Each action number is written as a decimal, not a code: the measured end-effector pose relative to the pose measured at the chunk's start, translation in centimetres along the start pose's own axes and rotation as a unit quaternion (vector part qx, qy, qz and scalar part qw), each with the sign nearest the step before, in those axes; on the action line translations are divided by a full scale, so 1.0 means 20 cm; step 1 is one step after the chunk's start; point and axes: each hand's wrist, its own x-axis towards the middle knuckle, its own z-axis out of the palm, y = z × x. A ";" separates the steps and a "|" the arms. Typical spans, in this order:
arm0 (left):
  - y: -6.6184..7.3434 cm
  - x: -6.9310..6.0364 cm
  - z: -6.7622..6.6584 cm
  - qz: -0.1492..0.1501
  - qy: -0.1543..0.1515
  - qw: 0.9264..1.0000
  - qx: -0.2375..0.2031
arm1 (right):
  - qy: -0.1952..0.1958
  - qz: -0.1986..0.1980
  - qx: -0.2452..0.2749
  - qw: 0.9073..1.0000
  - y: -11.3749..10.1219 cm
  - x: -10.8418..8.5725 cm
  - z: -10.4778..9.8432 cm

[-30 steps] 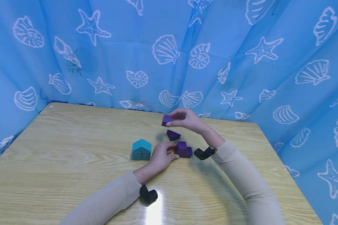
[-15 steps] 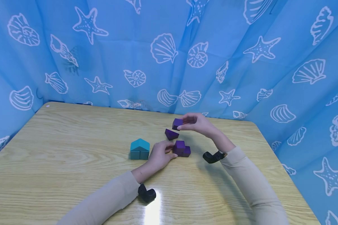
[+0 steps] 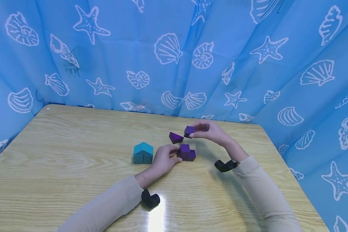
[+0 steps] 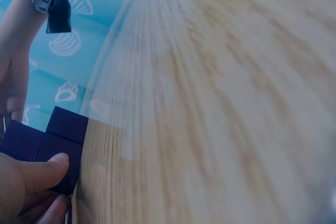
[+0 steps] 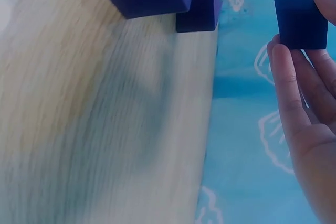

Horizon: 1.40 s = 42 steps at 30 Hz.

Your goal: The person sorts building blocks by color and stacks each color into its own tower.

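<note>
My right hand (image 3: 211, 131) pinches a purple cube (image 3: 189, 131) between thumb and fingers, raised above the table; the cube (image 5: 302, 19) also shows dark in the right wrist view. Below it is a small purple stack: one cube (image 3: 184, 149) sits on top, with a lower block (image 3: 191, 156) at its right. My left hand (image 3: 163, 158) holds the stack's lower left block (image 4: 58, 163), thumb on its near face; its fingers are partly hidden. Behind the stack a purple triangular block (image 3: 176, 138) lies alone on the table.
To the left of my left hand stands a teal block house (image 3: 143, 153), a triangular piece over two small blocks. The wooden table (image 3: 75, 145) meets a blue shell-patterned curtain (image 3: 119, 38) at its back and right sides.
My right hand has carried the purple cube to the right and somewhat lower, from behind the triangular block to beside it. The left hand stays at the stack.
</note>
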 end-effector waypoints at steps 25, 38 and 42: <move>0.01 0.00 0.00 -0.007 -0.002 1.000 -0.006 | -0.029 0.003 -0.003 1.000 0.12 -0.12 -0.01; 0.01 -0.01 0.00 -0.004 -0.001 1.000 -0.006 | -0.061 -0.022 0.008 0.998 0.15 -0.16 0.03; 0.01 0.00 0.00 -0.005 -0.001 1.000 -0.005 | -0.067 -0.014 0.017 0.997 0.16 -0.16 0.04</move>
